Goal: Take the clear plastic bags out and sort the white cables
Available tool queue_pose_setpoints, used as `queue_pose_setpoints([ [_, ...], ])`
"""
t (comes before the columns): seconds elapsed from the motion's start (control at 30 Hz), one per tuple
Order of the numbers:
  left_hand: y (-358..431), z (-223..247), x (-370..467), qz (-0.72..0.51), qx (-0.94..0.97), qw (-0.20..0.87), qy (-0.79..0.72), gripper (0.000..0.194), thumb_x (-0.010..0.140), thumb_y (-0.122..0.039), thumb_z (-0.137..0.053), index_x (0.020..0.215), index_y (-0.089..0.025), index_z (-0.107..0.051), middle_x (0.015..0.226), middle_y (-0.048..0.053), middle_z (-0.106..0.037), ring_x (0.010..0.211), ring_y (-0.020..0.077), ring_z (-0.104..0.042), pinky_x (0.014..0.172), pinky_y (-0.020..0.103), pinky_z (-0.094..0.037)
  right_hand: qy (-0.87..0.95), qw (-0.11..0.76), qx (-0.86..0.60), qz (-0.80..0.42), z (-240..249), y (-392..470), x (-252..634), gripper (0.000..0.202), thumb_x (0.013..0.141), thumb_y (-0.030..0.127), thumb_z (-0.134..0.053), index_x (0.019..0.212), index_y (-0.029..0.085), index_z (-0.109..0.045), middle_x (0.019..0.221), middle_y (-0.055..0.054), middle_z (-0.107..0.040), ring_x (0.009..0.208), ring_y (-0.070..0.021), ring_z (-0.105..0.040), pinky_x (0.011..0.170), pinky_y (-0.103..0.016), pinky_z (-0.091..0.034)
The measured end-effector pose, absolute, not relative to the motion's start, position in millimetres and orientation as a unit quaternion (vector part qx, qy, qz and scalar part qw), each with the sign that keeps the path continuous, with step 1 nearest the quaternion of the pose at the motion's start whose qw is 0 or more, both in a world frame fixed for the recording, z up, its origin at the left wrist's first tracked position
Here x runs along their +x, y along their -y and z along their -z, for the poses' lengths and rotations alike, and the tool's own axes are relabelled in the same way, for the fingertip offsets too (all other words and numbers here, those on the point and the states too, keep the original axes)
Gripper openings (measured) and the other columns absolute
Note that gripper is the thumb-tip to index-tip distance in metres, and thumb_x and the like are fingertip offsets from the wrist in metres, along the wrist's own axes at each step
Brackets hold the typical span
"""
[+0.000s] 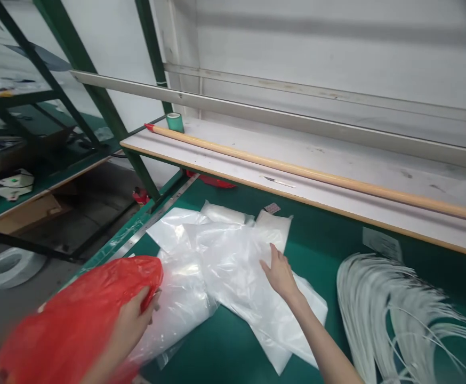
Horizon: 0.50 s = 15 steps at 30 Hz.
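My left hand (139,314) is closed around the edge of a crumpled red plastic bag (85,309), which spreads over the lower left. Several clear plastic bags (225,256) lie in an overlapping heap on the green table in front of me. Over the right part of that heap reaches my right hand (280,271), with its fingers apart and nothing held in them. Whether its fingertips touch the plastic, I cannot tell. What the red bag contains is hidden.
A bundle of white cables (377,309) lies at the right on the green table (217,341). Above the back runs a shelf (233,165) bearing a long wooden pole (281,169), a green tape roll (175,122) and a knife (279,182). A steel ruler (153,221) lines the left edge.
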<state>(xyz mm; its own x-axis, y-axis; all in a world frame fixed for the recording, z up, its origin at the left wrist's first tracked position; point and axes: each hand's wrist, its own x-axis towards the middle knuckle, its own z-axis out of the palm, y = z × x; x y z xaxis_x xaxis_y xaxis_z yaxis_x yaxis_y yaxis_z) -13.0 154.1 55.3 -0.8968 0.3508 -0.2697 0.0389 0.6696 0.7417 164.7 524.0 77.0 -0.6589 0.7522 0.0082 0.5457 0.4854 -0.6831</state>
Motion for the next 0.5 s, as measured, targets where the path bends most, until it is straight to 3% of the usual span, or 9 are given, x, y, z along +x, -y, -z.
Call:
queue_pose_setpoints([
  [0.1, -145.8, -74.5, -12.0, -0.376, 0.113, 0.173, -0.903, 0.028, 0.098, -0.043, -0.058, 0.096, -0.016, -0.067, 0.076, -0.002, -0.068, 0.058, 0.0136, -0.063, 0.06, 0.031, -0.056, 0.833, 0.168, -0.373, -0.374, -83.4, -462.3, 128.6, 0.048, 0.097, 0.032, -0.062, 0.142, 0.021, -0.048, 0.152, -0.012, -0.044, 0.133, -0.0327, -0.049, 0.107, -0.058, -0.042],
  [0.13, -141.3, -79.7, -12.5, -0.369, 0.11, 0.164, -0.908, 0.03, 0.098, -0.044, -0.056, 0.097, -0.016, -0.067, 0.075, -0.002, -0.067, 0.057, 0.0137, -0.063, 0.06, 0.031, -0.055, 0.829, 0.153, -0.356, -0.403, -81.2, -435.1, 125.8, 0.043, 0.098, 0.034, -0.06, 0.138, 0.021, -0.052, 0.148, -0.011, -0.049, 0.13, -0.0306, -0.052, 0.106, -0.056, -0.044],
  [0.23, -125.4, -87.5, -14.3, -0.332, 0.096, 0.13, -0.929, 0.029, 0.099, -0.043, -0.055, 0.097, -0.016, -0.067, 0.079, -0.001, -0.069, 0.067, 0.0173, -0.067, 0.069, 0.035, -0.057, 0.801, 0.029, -0.312, -0.51, -52.8, -361.8, 134.8, 0.023, 0.098, 0.041, -0.06, 0.097, 0.021, -0.07, 0.103, -0.004, -0.072, 0.089, -0.0173, -0.068, 0.087, -0.038, -0.057],
  [0.3, -112.8, -85.7, -12.9, -0.284, 0.088, 0.099, -0.95, 0.02, 0.096, -0.036, -0.06, 0.098, -0.018, -0.068, 0.099, 0.004, -0.071, 0.092, 0.0229, -0.069, 0.085, 0.042, -0.055, 0.745, -0.048, -0.368, -0.554, -18.7, -334.3, 144.4, 0.025, 0.095, 0.039, -0.065, 0.09, 0.014, -0.068, 0.082, 0.0, -0.07, 0.072, -0.0149, -0.068, 0.074, -0.036, -0.058],
  [0.4, -88.8, -74.3, -1.5, -0.181, 0.053, 0.053, -0.981, 0.023, 0.092, -0.033, -0.065, 0.11, -0.019, -0.065, 0.129, 0.01, -0.06, 0.121, 0.0313, -0.054, 0.101, 0.054, -0.045, 0.625, -0.054, -0.467, -0.623, 32.0, -324.1, 149.1, 0.031, 0.1, 0.041, -0.057, 0.114, 0.015, -0.065, 0.104, -0.006, -0.071, 0.089, -0.0193, -0.07, 0.078, -0.039, -0.06],
  [0.5, -61.7, -57.2, 20.2, -0.102, -0.015, 0.052, -0.993, 0.039, 0.093, -0.039, -0.063, 0.125, -0.017, -0.057, 0.131, 0.013, -0.057, 0.119, 0.033, -0.056, 0.098, 0.055, -0.047, 0.515, -0.037, -0.493, -0.7, 60.5, -323.9, 138.2, 0.042, 0.1, 0.044, -0.055, 0.133, 0.017, -0.055, 0.128, -0.011, -0.064, 0.103, -0.023, -0.068, 0.085, -0.043, -0.059],
])
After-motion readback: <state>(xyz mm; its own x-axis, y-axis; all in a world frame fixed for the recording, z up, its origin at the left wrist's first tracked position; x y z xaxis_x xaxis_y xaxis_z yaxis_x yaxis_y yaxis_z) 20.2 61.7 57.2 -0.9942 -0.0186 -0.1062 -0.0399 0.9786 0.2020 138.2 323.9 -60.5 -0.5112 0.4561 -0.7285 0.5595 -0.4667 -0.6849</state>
